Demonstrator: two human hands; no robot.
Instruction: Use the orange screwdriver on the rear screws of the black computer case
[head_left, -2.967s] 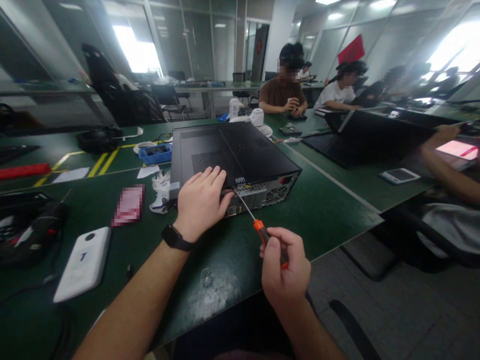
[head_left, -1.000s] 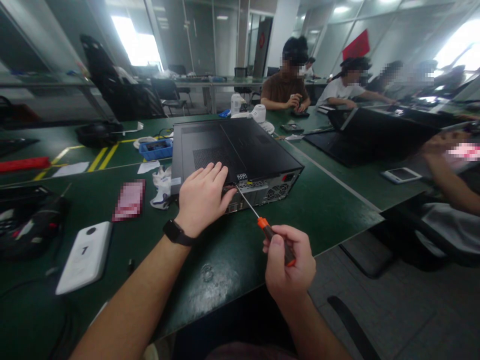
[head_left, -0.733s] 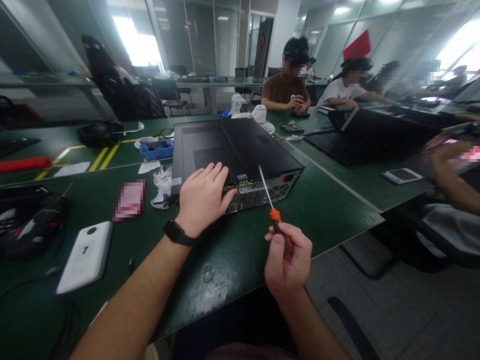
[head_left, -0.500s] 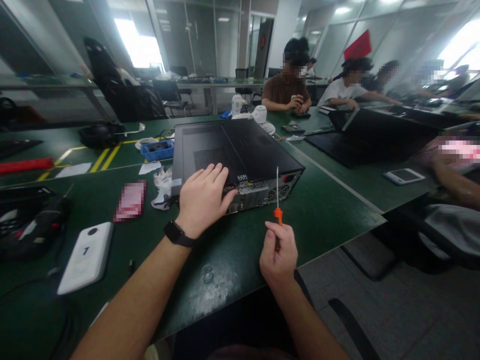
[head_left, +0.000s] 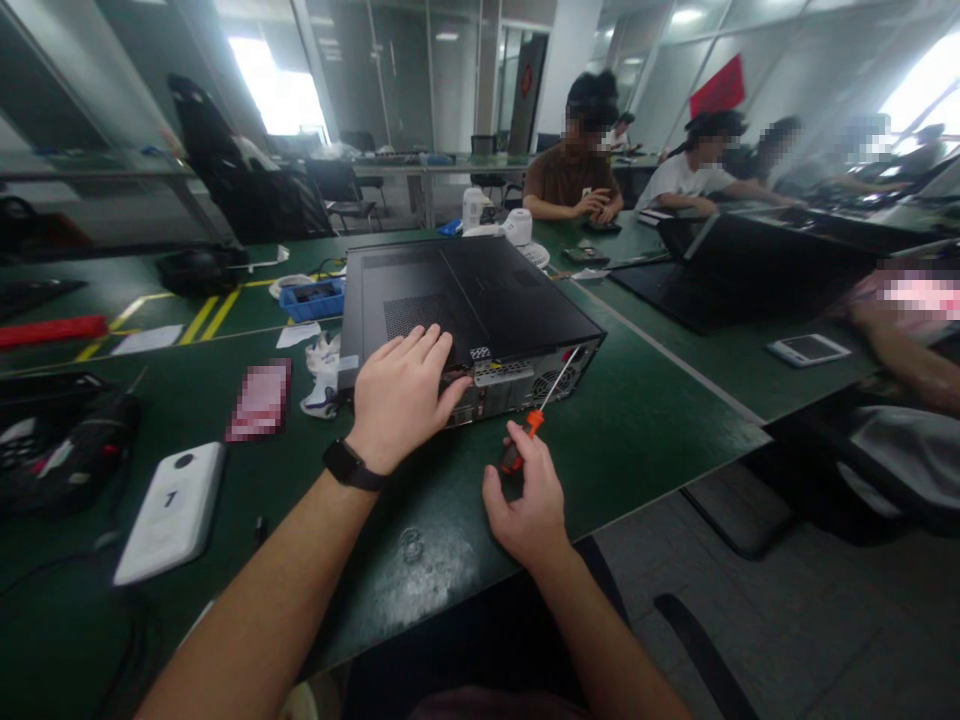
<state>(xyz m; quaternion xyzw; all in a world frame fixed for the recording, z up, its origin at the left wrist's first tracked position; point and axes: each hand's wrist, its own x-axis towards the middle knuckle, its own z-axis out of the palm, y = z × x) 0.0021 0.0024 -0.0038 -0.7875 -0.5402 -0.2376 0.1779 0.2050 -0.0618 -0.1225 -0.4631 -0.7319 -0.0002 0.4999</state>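
Note:
A black desktop computer case (head_left: pixel 487 290) lies flat on the green table (head_left: pixel 645 420), its rear panel with fan grille facing me. My left hand (head_left: pixel 401 395) presses flat on the case's near top edge; a black watch sits on that wrist. My right hand (head_left: pixel 525 500) holds an orange-handled screwdriver (head_left: pixel 529 430) low over the table just in front of the case. Its thin shaft slants up and right, the tip in front of the rear panel's right end.
A white device marked "1" (head_left: pixel 169 510) lies at the left, with black gear (head_left: pixel 60 440) beyond it. A blue parts tray (head_left: pixel 313 298) and white cloth (head_left: pixel 324 368) sit left of the case. Other people work at laptops (head_left: pixel 750 270) across and to the right.
The screwdriver left the case's rear screw spot, swung upright, then tilted right as my right hand dropped toward the table. My left hand stayed on the case.

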